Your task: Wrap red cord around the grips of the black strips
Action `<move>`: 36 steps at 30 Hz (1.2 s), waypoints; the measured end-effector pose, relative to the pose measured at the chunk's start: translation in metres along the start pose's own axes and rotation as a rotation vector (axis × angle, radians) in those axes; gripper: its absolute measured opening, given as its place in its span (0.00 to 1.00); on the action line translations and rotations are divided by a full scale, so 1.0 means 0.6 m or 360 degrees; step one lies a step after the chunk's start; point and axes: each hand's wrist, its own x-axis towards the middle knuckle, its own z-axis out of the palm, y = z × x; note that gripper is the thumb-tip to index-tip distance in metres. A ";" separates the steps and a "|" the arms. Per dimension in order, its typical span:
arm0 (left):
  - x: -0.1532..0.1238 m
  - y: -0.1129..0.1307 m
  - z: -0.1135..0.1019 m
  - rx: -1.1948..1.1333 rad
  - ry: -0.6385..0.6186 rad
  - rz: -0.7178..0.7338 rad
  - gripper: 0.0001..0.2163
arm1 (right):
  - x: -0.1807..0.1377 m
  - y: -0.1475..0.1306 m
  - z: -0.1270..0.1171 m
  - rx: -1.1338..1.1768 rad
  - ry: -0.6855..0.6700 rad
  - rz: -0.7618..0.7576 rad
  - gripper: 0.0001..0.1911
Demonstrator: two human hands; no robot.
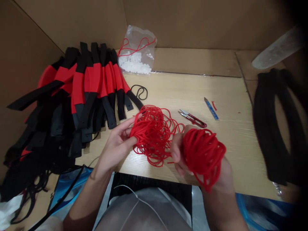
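Because the loops of red cord point(154, 134) run between the two bunches, the left hand point(116, 144) and right hand point(178, 150), held apart and each gripping a bunch near the front edge of the wood-grain table point(216, 93), could pull a snarl tight by spreading further. Loose loops could also catch the red-handled thread snips point(192, 118) just beside them or the black-and-red straps point(96, 80) piled along the left edge.

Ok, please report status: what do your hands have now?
Left hand, right hand: both gripping red cord in loose loops. Snips lie beyond, on table.
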 end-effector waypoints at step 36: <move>-0.019 -0.030 0.014 -0.0040 -0.0128 0.0085 0.13 | -0.013 -0.035 0.101 0.0065 0.0384 -0.0454 0.11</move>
